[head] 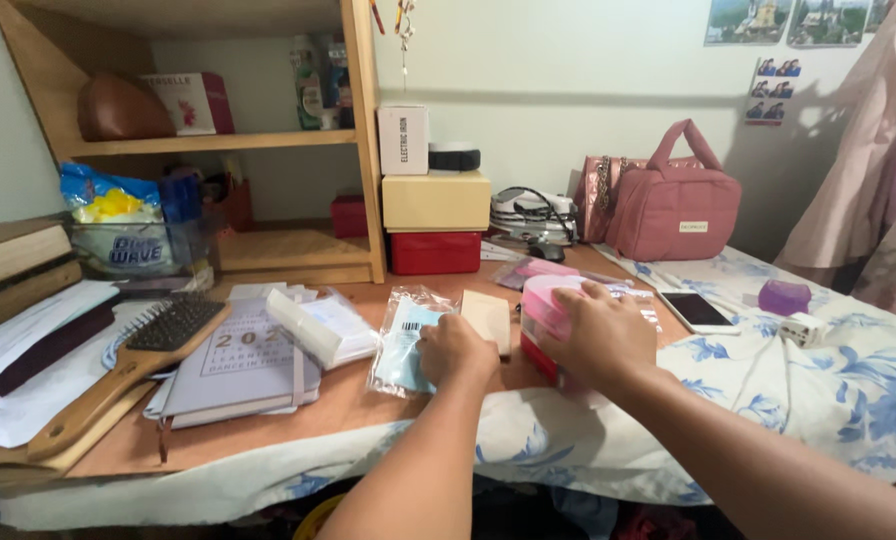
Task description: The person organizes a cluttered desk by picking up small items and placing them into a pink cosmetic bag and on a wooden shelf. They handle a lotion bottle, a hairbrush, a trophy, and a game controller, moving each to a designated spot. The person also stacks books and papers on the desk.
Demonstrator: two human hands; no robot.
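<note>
My left hand (456, 350) rests on a clear plastic packet (400, 340) with a light blue card inside, lying on the brown desk (338, 400). Its fingers are curled at the packet's right edge, beside a small tan card (488, 315). My right hand (600, 335) is closed over a pink and red lidded box (540, 320) at the desk's right side, covering most of its lid.
A wooden hairbrush (138, 355) lies on a grey notebook (238, 365) at left. A wooden shelf (298, 140) stands behind, with yellow and red boxes (436, 222) beside it. A pink bag (673, 205), a phone (696, 310) and a purple pot (784, 296) sit right on the floral cloth (828, 380).
</note>
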